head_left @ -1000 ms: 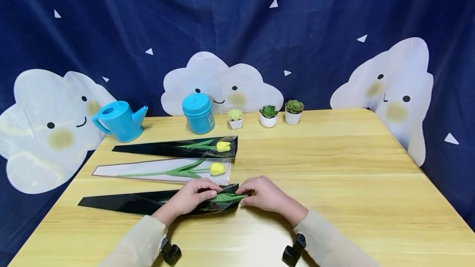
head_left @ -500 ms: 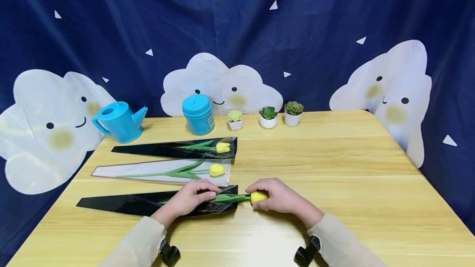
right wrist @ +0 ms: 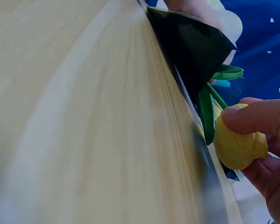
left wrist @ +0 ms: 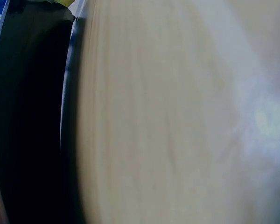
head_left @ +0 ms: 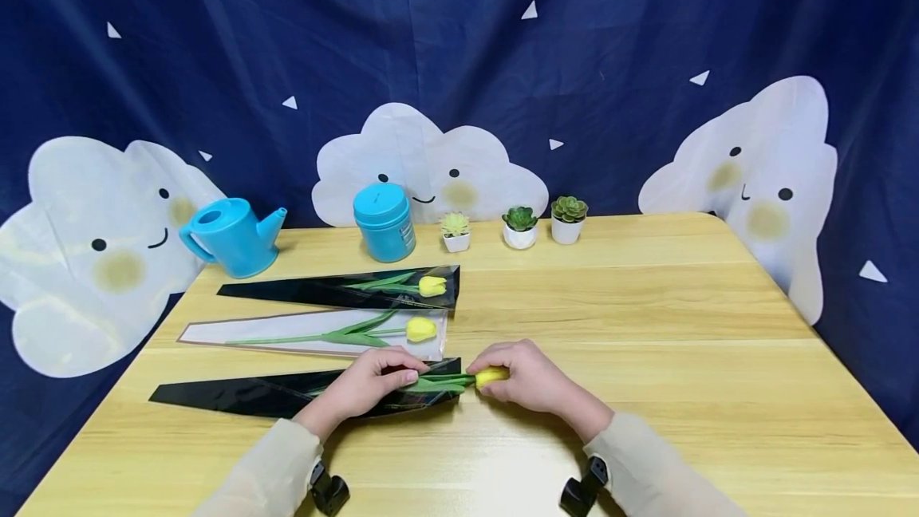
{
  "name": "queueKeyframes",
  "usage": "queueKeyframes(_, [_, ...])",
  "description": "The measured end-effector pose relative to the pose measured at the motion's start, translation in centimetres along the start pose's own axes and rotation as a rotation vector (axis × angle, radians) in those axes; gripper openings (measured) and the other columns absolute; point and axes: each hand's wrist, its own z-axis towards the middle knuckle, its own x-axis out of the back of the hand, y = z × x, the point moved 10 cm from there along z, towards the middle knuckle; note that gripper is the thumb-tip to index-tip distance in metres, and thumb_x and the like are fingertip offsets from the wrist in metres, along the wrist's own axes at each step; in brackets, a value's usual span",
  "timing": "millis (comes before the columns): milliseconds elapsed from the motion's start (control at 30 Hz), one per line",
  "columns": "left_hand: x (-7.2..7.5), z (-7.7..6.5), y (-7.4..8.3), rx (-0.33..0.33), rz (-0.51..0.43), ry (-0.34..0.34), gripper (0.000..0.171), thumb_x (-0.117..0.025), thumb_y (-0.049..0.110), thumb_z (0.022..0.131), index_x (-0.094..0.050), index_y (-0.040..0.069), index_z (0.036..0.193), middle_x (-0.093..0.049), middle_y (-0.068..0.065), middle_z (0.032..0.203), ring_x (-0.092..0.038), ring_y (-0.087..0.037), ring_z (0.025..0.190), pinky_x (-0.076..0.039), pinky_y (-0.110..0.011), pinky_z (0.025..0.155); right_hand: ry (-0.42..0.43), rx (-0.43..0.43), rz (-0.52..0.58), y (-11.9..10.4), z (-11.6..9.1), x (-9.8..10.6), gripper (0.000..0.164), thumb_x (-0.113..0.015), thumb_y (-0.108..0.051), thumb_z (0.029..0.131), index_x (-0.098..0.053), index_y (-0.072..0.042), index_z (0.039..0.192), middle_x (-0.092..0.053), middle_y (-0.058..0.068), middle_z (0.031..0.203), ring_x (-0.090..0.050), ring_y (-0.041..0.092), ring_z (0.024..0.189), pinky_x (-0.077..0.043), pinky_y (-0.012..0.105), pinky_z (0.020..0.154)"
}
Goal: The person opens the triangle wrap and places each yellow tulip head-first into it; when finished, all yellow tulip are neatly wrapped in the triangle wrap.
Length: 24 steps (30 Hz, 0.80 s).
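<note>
My left hand (head_left: 369, 381) pinches the upper layer of the nearest black flower sleeve (head_left: 226, 395) close to its wide right end. A tulip lies partly inside this sleeve, its green leaves (head_left: 439, 384) at the mouth and its yellow bloom (head_left: 491, 377) just outside. My right hand (head_left: 530, 377) grips that bloom. In the right wrist view, thumb and fingers close round the yellow bloom (right wrist: 240, 142), and the stem runs into the black sleeve (right wrist: 189, 49). The left wrist view has only the dark sleeve (left wrist: 32, 116) along its left side; the fingers' hold is hidden there.
Behind lie a white sleeve (head_left: 280, 325) and another black sleeve (head_left: 287, 289), each with a yellow tulip. Along the back stand a blue watering can (head_left: 240, 242), a blue lidded jar (head_left: 384, 226) and small potted succulents (head_left: 520, 228) on the wooden table (head_left: 646, 325).
My right hand drew rightward from the sleeve's mouth, which brought the tulip's bloom into view, then came slightly back left with it. My left hand stays in place.
</note>
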Motion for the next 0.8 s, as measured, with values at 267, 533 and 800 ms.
queueKeyframes(267, [0.0,0.1,0.0,0.012,0.008,0.000,0.020,-0.058,0.022,0.092,-0.070,0.015,0.105,-0.066,0.000,0.108,-0.055,-0.023,0.109,-0.043,-0.033,0.092,0.023,0.021,0.043,-0.5,0.7,-0.6,0.024,-0.073,-0.002,0.075,-0.072,-0.008,0.099,-0.069,0.004,0.101,-0.063,0.016,0.096,-0.048,0.029,0.087])
queueKeyframes(533, [-0.4,0.5,0.8,0.000,-0.004,-0.011,0.020,-0.058,0.021,0.092,-0.071,0.015,0.106,-0.067,0.001,0.108,-0.056,-0.021,0.108,-0.042,-0.032,0.092,0.019,0.008,0.052,-0.6,1.4,-1.5,0.025,-0.073,-0.002,0.075,-0.073,-0.008,0.100,-0.070,0.005,0.101,-0.064,0.017,0.096,-0.049,0.027,0.085])
queueKeyframes(800, [-0.6,0.7,1.0,-0.020,-0.013,-0.016,0.020,-0.057,0.020,0.092,-0.070,0.015,0.106,-0.066,0.001,0.107,-0.057,-0.017,0.104,-0.043,-0.028,0.089,0.007,-0.040,0.088,-0.4,1.9,-2.2,0.028,-0.073,-0.001,0.076,-0.072,-0.009,0.103,-0.070,0.004,0.102,-0.064,0.017,0.097,-0.048,0.025,0.084])
